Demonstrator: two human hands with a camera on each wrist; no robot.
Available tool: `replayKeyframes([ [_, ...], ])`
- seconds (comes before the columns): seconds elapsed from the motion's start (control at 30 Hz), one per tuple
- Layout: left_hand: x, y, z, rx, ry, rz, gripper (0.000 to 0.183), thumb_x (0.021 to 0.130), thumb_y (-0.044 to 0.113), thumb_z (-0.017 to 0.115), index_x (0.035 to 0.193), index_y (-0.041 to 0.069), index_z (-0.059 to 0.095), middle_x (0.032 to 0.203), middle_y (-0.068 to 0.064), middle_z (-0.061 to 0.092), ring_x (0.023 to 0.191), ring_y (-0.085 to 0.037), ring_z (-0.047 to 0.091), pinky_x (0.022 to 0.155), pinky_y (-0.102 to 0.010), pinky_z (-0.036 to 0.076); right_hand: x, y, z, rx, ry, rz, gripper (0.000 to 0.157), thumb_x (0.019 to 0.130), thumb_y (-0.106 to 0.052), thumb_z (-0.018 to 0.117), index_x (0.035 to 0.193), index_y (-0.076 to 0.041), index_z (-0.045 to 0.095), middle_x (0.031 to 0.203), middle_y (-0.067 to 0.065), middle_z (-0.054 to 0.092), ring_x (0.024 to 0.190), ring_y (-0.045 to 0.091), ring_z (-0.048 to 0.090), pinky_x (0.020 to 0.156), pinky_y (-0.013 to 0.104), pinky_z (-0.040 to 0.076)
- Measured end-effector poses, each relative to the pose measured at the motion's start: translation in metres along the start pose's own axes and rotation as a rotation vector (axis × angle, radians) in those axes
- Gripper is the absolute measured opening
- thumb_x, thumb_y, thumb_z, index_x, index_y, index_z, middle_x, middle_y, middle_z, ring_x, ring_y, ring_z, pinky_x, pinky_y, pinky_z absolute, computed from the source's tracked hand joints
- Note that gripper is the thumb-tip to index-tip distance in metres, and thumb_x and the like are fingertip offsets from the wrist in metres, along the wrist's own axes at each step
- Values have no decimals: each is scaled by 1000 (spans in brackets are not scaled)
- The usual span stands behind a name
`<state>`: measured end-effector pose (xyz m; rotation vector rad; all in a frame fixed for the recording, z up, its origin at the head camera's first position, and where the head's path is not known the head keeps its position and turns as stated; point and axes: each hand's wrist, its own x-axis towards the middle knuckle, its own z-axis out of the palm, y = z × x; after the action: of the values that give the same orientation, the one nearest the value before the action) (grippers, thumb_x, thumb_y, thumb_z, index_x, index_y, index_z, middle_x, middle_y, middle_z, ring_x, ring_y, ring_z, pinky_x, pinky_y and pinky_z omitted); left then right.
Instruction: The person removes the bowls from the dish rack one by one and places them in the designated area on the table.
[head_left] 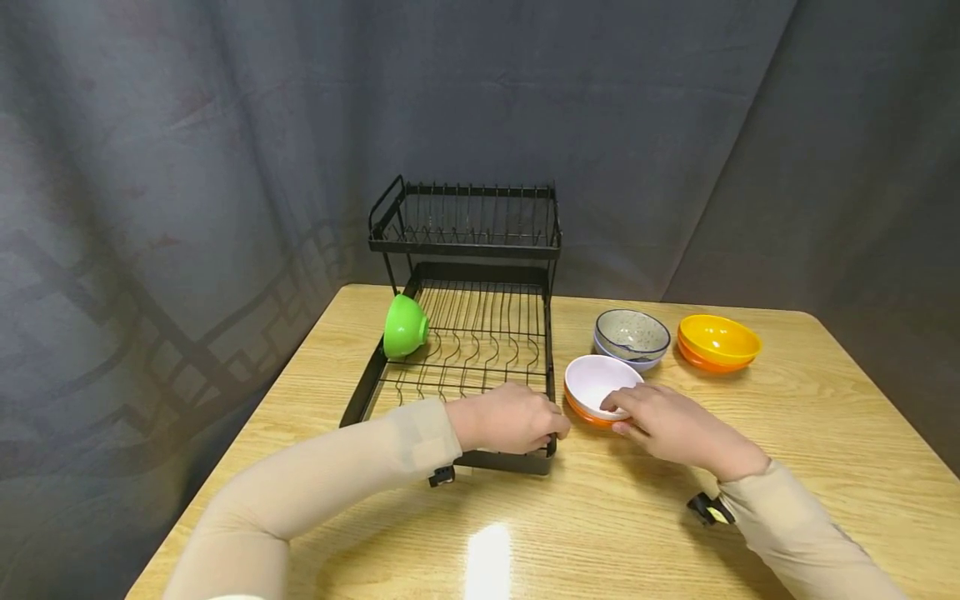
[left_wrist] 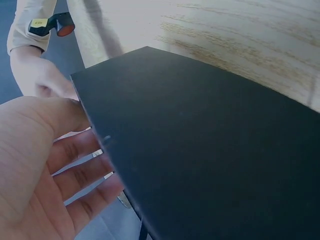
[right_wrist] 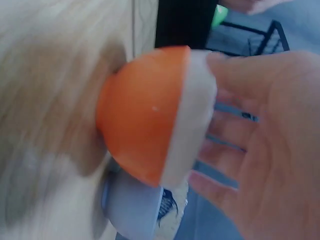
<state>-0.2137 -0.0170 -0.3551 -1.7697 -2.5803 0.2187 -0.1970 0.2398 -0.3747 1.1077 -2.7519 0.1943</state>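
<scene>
My right hand [head_left: 671,425] is at a white bowl [head_left: 592,379] nested in an orange bowl [head_left: 579,410]. Its fingers reach inside the white bowl and the thumb lies outside, with the near rim between them. From the right wrist, the orange bowl [right_wrist: 140,115] shows below the white rim [right_wrist: 192,117]. My left hand [head_left: 513,419] is over the front right corner of a black dish rack [head_left: 517,461], fingers loosely bent and holding nothing. In the left wrist view its fingertips pass behind the edge of the rack's dark tray wall [left_wrist: 200,135].
A green bowl [head_left: 403,327] stands on its side at the rack's left. Behind the white bowl are a speckled bowl [head_left: 633,329] in a lavender one [head_left: 641,364], and a yellow bowl [head_left: 720,337] in another orange one [head_left: 708,362]. The rack's upper tier [head_left: 465,248] rises at the back.
</scene>
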Motion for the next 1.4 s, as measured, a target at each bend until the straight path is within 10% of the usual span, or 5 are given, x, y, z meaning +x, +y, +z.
replayKeyframes([
  [0.23,0,0,1,-1,14,5,16,90,18,65,106,22,67,102,11,71,87,-5,66,73,-16,53,-3,11,-14,-9,216,90,20,88,-14,68,107,-10,64,104,5,69,100,27,65,92,50,45],
  [0.47,0,0,1,-5,16,4,16,91,18,65,105,22,68,101,11,71,87,-5,66,72,-16,53,-11,30,-22,-56,334,234,15,87,-7,67,100,-12,64,93,5,71,82,28,66,71,50,51],
  [1.03,-1,-1,1,-20,0,-9,21,92,18,63,112,21,65,107,10,70,91,-6,66,73,-15,54,-21,50,-11,-3,56,357,3,91,-13,61,93,-13,64,77,-4,62,60,12,50,52,34,43],
  [1.4,-31,-45,-26,-176,142,-218,21,94,13,60,113,13,66,105,1,72,83,-10,69,62,-12,50,-23,49,-8,19,26,378,6,93,-14,58,90,-14,63,75,-4,60,59,12,47,50,30,38],
])
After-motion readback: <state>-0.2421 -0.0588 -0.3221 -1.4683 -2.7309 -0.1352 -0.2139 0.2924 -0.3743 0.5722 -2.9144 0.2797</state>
